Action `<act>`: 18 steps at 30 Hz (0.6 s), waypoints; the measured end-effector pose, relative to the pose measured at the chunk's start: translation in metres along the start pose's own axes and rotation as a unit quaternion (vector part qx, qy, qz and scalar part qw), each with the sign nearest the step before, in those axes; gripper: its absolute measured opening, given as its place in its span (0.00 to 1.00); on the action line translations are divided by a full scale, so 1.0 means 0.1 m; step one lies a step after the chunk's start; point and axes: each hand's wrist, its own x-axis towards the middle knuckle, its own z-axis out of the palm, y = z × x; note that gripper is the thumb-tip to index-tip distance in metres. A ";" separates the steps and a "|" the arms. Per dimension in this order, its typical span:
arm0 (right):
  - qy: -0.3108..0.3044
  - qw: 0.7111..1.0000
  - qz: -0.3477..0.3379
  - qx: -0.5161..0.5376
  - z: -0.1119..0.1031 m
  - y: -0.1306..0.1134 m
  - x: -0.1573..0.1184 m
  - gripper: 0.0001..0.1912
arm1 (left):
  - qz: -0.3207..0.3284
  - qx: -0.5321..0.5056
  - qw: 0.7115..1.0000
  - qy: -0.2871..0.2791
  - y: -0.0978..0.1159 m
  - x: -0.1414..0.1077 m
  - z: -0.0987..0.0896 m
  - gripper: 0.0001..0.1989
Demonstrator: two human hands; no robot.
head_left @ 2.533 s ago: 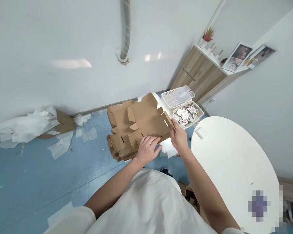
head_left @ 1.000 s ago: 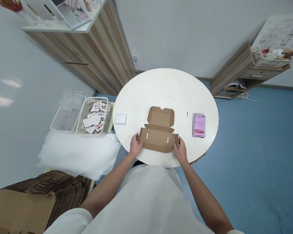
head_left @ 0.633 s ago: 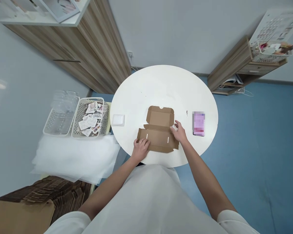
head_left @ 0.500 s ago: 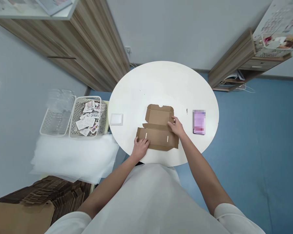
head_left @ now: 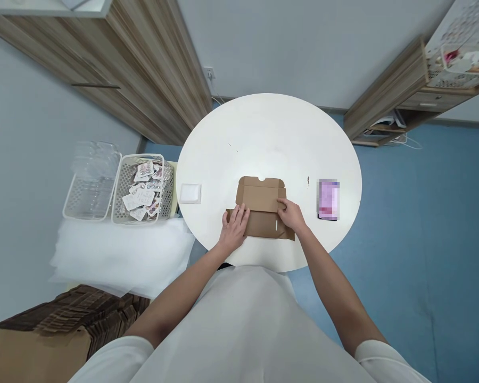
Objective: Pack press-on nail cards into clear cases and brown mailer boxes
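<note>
A brown cardboard box (head_left: 262,198), partly folded, lies on the round white table in front of me. Its far panel has a rounded notch at the top edge, and a pale slot shows in the near panel. My left hand (head_left: 234,227) rests on the left part of the near panel, fingers stretched out towards the crease and thumb by the left edge. It covers the other slot. At the right end of the crease, my right hand (head_left: 292,215) pinches the cardboard's edge between thumb and forefinger.
On the table (head_left: 267,127) lie a white square packet (head_left: 190,193) at left and a phone-like pink thing (head_left: 328,200), blurred, at right. Left of the table stand a basket of small cards (head_left: 140,191), white sheets (head_left: 120,255) and stacked flat cardboard (head_left: 64,330).
My left hand has slid up the near panel and its fingers have straightened. The far panel has tilted towards me, narrowing the near panel's view. My right hand stays at the right edge.
</note>
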 end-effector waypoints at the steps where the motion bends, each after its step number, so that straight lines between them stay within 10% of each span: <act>1: 0.001 1.000 -0.007 -0.023 0.01 0.00 -0.02 0.23 | 0.008 0.019 1.000 -0.012 -0.01 0.04 -0.02 0.43; 10: 0.076 0.968 -0.095 -0.220 0.10 -0.07 -0.31 0.34 | 0.035 0.054 0.996 -0.063 -0.08 0.16 -0.02 0.47; 18: -0.036 0.913 -0.193 -0.357 0.46 -0.10 -0.57 0.54 | 0.017 0.003 0.999 -0.042 -0.20 0.00 -0.07 0.51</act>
